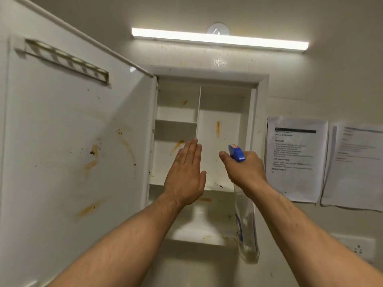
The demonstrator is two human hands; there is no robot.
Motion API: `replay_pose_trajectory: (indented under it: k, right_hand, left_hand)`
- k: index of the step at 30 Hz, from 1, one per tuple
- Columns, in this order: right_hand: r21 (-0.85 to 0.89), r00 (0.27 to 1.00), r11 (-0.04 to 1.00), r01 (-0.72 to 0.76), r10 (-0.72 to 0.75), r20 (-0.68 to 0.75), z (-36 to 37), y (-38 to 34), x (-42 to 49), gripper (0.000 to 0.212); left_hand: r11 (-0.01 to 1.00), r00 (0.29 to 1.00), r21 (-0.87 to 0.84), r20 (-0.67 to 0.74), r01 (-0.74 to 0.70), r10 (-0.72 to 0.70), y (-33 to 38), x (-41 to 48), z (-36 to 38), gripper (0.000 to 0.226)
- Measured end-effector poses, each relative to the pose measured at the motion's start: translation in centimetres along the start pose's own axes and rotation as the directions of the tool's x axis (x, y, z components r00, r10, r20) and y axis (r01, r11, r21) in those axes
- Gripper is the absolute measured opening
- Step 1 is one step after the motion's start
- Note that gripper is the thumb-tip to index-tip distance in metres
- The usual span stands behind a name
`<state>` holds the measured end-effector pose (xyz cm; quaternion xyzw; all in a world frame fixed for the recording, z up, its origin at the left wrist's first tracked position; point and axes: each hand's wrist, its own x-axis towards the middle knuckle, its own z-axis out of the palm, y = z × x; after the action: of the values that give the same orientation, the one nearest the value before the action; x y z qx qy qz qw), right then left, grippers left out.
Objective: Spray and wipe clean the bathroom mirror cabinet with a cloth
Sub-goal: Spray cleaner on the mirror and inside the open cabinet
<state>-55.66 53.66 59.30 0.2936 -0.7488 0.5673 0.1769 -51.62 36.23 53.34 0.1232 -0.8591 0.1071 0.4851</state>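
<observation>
– Blue trigger head: where is the spray bottle (pixel 238 154)?
– Three o'clock of centre, gripped by the right hand (pixel 245 169), nozzle toward the open cabinet (pixel 222 109) at twelve.
– And the left hand (pixel 186 176)?
– Flat, fingers straight, holding nothing, at the bottle's nine o'clock.

At nine o'clock your cabinet door (pixel 68 141) has a smooth, glossy white face smeared with dull orange-brown streaks, and the cabinet shelves (pixel 176 121) at twelve o'clock look like the same smooth white board, slightly more matt. At four o'clock your spray bottle (pixel 247 230) has a clear, shiny plastic body and an opaque blue plastic trigger head (pixel 237 153). At three o'clock the printed paper sheets (pixel 296 160) look matt and slightly wrinkled against the smooth, faintly glossy painted wall (pixel 310 83).
</observation>
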Motion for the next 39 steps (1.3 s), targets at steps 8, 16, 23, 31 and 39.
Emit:
replay_pose_trajectory:
  k: [8, 16, 23, 31, 39]
  right_hand:
    - [0.013, 0.999, 0.999, -0.03, 0.03, 0.014, -0.7, -1.6, 0.4, 0.031]
    - [0.024, 0.961, 0.979, 0.201, -0.202, 0.191, 1.9, -5.2, -2.2, 0.027]
    - [0.11, 0.972, 0.981, 0.161, -0.177, 0.156, 4.9, -10.4, 2.0, 0.028]
    - [0.13, 0.98, 0.989, 0.076, -0.098, 0.171, 5.7, -9.4, 3.3, 0.03]
    - [0.098, 0.966, 0.993, -0.07, 0.043, 0.255, 10.3, 0.6, -3.6, 0.032]
  left_hand:
    - [1.0, 1.0, 0.019, -0.005, 0.02, -0.02, -0.5, 1.2, -1.1, 0.08]
    - [0.982, 0.981, 0.013, 0.053, 0.187, -0.188, -2.8, -0.2, -1.2, 0.081]
    - [0.981, 0.981, -0.007, -0.037, 0.193, -0.193, -3.7, 1.2, -3.7, 0.082]
    - [0.969, 0.969, 0.042, 0.025, 0.245, -0.247, -6.2, -3.1, -2.9, 0.082]
    - [0.98, 0.963, 0.059, 0.182, 0.191, -0.198, -6.3, -8.2, -0.3, 0.073]
